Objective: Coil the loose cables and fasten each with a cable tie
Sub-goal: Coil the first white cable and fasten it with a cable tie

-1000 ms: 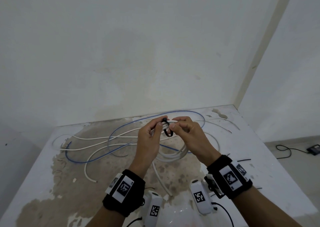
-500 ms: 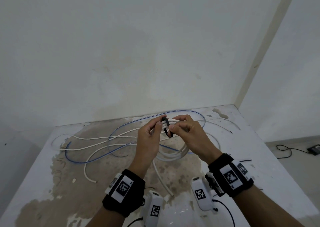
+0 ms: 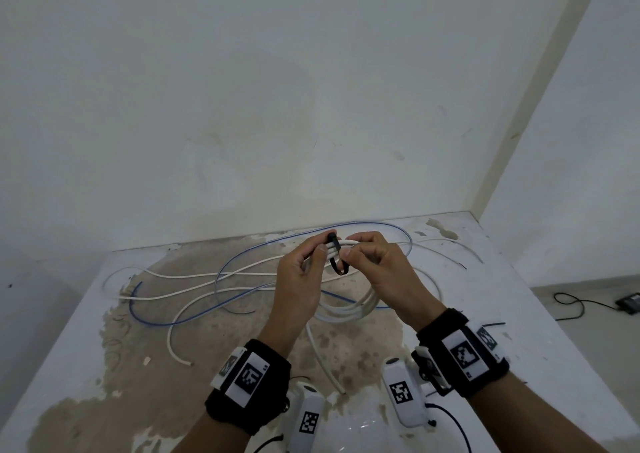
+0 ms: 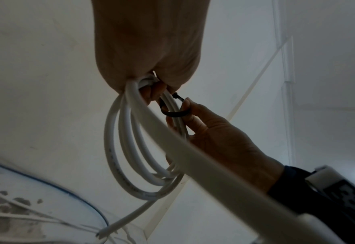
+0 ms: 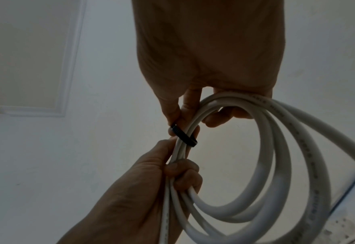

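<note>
1. The left hand (image 3: 300, 281) is raised above the counter (image 3: 540, 317), its fingers curled round a bunched section of the white cable coil (image 3: 349, 309), gripping the strands together.
2. The right hand (image 3: 379, 265) faces it, close beside; its thumb and forefinger pinch the black cable tie (image 3: 337, 262), while its other fingers hook round the top of the coil.
3. The cable tie is looped round the bundled strands between the two hands; in the right wrist view the band (image 5: 184, 136) crosses the strands just above the left hand's fingertips (image 5: 182, 167). Its loop hangs slack below the bundle.
4. In the left wrist view the coil (image 4: 128, 165) hangs in several loops below the left hand, with one cut end (image 4: 105, 232) trailing down toward the counter.
5. On the counter behind and under the hands lie loose cables: a thin blue cable (image 3: 180, 321) sweeping in a wide arc, and several white cables (image 3: 194, 274) crossing each other to the left.
6. A spare black cable tie (image 3: 493, 324) lies on the counter to the right of the right wrist.
7. On the floor at far right, a black cord (image 3: 575, 302) runs to a small dark device (image 3: 628, 303).
</note>
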The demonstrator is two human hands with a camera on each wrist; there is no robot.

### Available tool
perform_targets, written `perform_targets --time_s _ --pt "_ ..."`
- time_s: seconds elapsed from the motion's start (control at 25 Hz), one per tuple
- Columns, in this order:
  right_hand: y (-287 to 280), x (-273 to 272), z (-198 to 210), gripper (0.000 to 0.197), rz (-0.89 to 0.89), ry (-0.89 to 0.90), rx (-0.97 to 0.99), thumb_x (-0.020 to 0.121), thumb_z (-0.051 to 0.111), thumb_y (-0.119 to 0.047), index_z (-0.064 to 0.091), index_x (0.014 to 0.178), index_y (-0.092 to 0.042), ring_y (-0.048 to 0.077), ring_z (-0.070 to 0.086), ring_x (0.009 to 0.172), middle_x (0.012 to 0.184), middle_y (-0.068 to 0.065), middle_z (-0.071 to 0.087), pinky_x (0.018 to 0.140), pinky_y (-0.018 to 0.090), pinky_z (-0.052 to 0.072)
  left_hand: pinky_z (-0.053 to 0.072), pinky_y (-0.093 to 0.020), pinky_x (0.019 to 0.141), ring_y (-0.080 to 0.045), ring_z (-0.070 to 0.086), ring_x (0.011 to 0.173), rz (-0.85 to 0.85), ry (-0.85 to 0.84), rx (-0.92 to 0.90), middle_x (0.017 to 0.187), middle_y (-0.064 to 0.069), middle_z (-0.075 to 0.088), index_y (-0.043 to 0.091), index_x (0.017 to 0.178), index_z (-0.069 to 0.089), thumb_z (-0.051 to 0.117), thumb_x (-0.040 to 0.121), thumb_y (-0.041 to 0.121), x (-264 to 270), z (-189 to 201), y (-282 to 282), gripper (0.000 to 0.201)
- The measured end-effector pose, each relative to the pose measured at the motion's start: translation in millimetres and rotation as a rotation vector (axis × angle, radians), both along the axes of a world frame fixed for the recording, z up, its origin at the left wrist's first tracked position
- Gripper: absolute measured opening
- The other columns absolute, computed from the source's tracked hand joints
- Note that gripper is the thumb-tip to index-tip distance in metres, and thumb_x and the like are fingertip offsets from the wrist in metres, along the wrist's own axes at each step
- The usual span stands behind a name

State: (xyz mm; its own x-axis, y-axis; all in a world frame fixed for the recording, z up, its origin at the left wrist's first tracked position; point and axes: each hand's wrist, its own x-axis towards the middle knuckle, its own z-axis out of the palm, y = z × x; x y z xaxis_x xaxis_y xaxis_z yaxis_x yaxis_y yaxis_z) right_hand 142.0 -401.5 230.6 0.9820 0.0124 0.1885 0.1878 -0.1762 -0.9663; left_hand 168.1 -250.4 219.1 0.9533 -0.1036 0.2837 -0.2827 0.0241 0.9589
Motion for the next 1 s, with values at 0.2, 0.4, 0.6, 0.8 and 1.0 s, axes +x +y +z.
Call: perform_targets --time_s 0.2,0.4,0.6,0.8,1.0 --pt "1 1 -7 0.029 -0.036 0.022 0.052 0.098 0.062 -0.021 0.076 0.077 -0.007 0.003 0.051 0.119 0.091 -0.025 0.067 0.086 0.007 0.042 0.039 -0.014 0.053 -0.019 0.048 0.082 -0.002 -0.036 0.061 0.101 -0.004 0.074 0.018 0.116 0.068 0.05 0.1 0.009 1 -7 1 0.026" --pt "10 2 -12 0.017 -0.224 0.022 0.093 0.093 0.069 -0.022 0.079 0.081 -0.015 0.002 0.055 0.11 0.105 -0.003 0.057 0.085 0.011 0.045 0.049 -0.019 0.069 -0.006 0.064 0.08 0.015 -0.068 0.132 0.103 0.005 0.073 0.014 0.117 0.069 0.05 0.1 0.01 3 -6 -3 0.026" --pt "15 -1 -7 0.009 -0.361 -0.118 0.061 0.086 0.076 -0.018 0.072 0.078 -0.015 0.006 0.059 0.085 0.1 0.009 0.056 0.072 0.009 0.044 0.046 -0.01 0.077 0.006 0.065 0.088 0.028 -0.057 0.133 0.105 0.011 0.072 0.015 0.116 0.069 0.049 0.101 0.012 4 -2 -8 0.026" --pt "11 -2 -8 0.018 -0.357 -0.094 0.115 0.091 0.07 -0.028 0.054 0.092 -0.02 0.012 0.06 0.075 0.097 0.002 0.06 0.065 0.023 0.047 0.043 -0.007 0.068 -0.001 0.059 0.068 0.019 -0.072 0.133 0.1 0.006 0.073 0.015 0.114 0.07 0.049 0.1 0.01 3 -2 -10 0.026" --pt "-4 -6 5 0.018 -0.165 0.055 0.172 0.1 0.058 -0.023 0.068 0.115 -0.025 0.009 0.063 0.068 0.1 0.002 0.071 0.057 0.018 0.045 0.045 -0.013 0.087 -0.001 0.066 0.101 -0.086 -0.153 0.256 0.106 0.009 0.073 0.016 0.114 0.07 0.049 0.1 0.014 10 -2 -3 0.026"
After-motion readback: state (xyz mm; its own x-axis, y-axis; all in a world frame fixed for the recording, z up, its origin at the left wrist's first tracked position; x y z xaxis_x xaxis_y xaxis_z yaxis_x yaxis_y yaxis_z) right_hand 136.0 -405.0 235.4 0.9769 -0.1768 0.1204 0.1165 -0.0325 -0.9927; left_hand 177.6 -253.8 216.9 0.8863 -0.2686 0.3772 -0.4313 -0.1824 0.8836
